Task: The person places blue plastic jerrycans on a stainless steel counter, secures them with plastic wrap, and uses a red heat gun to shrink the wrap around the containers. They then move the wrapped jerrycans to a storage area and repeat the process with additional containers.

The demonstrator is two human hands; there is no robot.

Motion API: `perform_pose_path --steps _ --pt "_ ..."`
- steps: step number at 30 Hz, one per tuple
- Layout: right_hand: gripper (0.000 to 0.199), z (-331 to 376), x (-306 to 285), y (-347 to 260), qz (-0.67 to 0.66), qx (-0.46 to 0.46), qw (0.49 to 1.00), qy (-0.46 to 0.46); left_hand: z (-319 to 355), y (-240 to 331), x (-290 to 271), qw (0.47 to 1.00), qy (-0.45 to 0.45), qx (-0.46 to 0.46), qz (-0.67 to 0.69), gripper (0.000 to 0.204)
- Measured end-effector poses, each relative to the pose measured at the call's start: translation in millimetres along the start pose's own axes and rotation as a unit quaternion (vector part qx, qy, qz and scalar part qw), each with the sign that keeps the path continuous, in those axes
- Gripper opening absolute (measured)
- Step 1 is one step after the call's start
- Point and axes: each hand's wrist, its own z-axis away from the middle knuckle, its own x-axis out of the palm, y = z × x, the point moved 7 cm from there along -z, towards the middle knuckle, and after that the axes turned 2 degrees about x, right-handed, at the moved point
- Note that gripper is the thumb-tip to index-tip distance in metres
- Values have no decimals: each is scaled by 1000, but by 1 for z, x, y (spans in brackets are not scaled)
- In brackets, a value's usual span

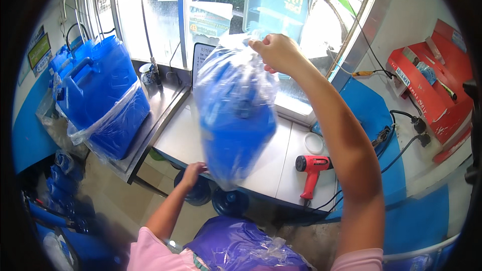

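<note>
A clear plastic bag (211, 83) with a blue water container (233, 143) inside hangs tilted over the white tabletop (271, 170), slightly smeared by motion. High at the window side, my right hand (278, 54) is closed around the bag's gathered top. Down by the table's near edge, my left hand (193, 173) has its fingers stretched toward the bag's lower left side. Whether those fingertips touch the plastic, I cannot tell. Right of the bag lies a red heat gun (312, 173) with a black nozzle, near a white round cap or ring (314, 143).
Blue jugs (103, 83), partly wrapped in plastic, stand on a metal counter (168, 103) at left. Round blue bottles (230, 201) sit below the table. Dark cables (399, 153) run along the right side, under a red wall box (427, 78). A purple plastic-covered thing (236, 243) is close to me.
</note>
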Motion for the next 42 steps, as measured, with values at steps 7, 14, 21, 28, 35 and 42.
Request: perform_pose_path --steps 7,14,21,28,35,42 --pt "38 -27 58 23 328 40 943 -44 15 -7 123 991 -104 -43 -68 48" --pt "27 -2 43 40 287 63 956 -20 28 -7 135 990 -92 -86 -58 49" --pt "27 60 40 36 327 22 940 -95 75 -8 143 978 -150 -46 -135 52" --pt "39 108 20 39 197 73 977 -21 85 -36 153 975 -137 -150 -86 37" --pt "36 219 -19 61 2 -304 876 376 104 -163 214 911 -270 -292 -109 27" --pt "9 341 232 290 -206 223 924 233 83 -213 240 966 -164 -180 -90 25"
